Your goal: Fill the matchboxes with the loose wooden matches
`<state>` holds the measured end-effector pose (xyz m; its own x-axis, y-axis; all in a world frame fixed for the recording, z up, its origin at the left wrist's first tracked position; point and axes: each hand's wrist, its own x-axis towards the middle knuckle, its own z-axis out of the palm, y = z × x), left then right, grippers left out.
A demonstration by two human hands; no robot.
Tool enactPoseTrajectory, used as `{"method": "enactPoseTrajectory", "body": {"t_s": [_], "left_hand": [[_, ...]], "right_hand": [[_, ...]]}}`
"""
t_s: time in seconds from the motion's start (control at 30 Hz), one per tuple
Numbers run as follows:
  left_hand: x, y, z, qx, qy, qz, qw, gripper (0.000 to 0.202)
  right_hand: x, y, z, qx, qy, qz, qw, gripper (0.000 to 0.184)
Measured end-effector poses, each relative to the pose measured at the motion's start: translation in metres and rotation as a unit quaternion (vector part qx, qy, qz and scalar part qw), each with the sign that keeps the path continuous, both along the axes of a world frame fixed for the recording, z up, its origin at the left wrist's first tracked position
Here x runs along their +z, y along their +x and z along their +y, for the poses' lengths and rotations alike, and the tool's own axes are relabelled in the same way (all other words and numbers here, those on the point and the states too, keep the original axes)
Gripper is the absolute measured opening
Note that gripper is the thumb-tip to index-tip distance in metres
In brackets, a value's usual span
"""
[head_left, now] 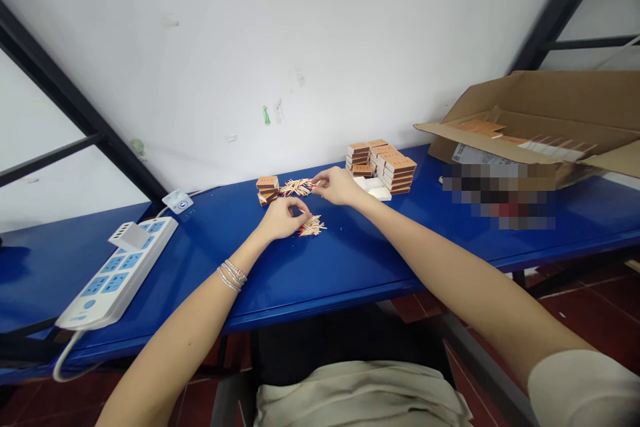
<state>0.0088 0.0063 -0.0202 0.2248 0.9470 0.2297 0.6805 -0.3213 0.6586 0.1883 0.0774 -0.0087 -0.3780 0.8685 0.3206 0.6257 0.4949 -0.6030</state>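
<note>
Sitting at a blue table point(350, 267) with both hands down in loose wooden matchsticks, sorting through them by the look of it. Calling straight ahead 12 o'clock, all the action's right around 12.

My left hand point(285, 219), the one with the silver bracelets point(231, 275), is curled over with its fingers bunched at the edge of the lower pile of matchsticks point(312, 227). They're not spread open, but from this angle I can't tell if they're pinching any sticks. My right hand point(339, 187) is a bit further out, fingertips point(316, 181) drawn together at the end of the upper pile of matchsticks point(295, 187). Same deal, I can't tell whether a stick is caught in there.

Just left of that upper pile is a small stack of orange matchboxes point(267, 190). Around 1 o'clock there are taller stacks of matchboxes point(395, 173), with some white pieces point(379, 193) at their foot. Out at 2 o'clock a cardboard box point(530, 103) sits with its flaps open and more orange matchboxes point(480, 127) lying inside, though I can't see how many. A white power strip point(115, 273) lies at 10 o'clock.
</note>
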Motion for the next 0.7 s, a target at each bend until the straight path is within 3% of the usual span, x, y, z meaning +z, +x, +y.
{"method": "enactPoseTrajectory", "body": {"t_s": [0.13, 0.27, 0.33, 0.4, 0.47, 0.5, 0.6, 0.7], "left_hand": [[-0.001, 0.001, -0.001, -0.02, 0.022, 0.056, 0.998, 0.018], [0.004, -0.005, 0.001, 0.0, 0.036, 0.067, 0.997, 0.025], [0.011, -0.011, 0.0, 0.01, 0.038, 0.081, 0.996, 0.029], [0.02, -0.019, -0.002, -0.004, 0.01, 0.109, 0.994, 0.038], [0.028, -0.026, -0.006, -0.035, -0.077, 0.149, 0.985, 0.058], [0.031, -0.029, -0.007, -0.046, -0.103, 0.166, 0.98, 0.067], [0.032, -0.033, -0.008, -0.074, -0.13, 0.174, 0.973, 0.077], [0.027, -0.032, -0.008, -0.094, -0.136, 0.167, 0.972, 0.073]], "right_hand": [[-0.006, -0.01, 0.01, -0.023, 0.018, -0.023, 0.999, 0.028], [-0.001, -0.012, 0.011, -0.024, 0.049, -0.042, 0.998, 0.031], [0.007, -0.005, 0.006, 0.003, 0.048, -0.05, 0.998, 0.026], [0.016, 0.006, -0.002, 0.083, 0.001, -0.067, 0.994, 0.026], [0.023, 0.015, -0.01, 0.217, -0.094, -0.114, 0.965, 0.044], [0.025, 0.018, -0.014, 0.246, -0.122, -0.139, 0.952, 0.059], [0.025, 0.017, -0.022, 0.239, -0.143, -0.175, 0.944, 0.086], [0.02, 0.008, -0.024, 0.242, -0.14, -0.194, 0.94, 0.083]]}}
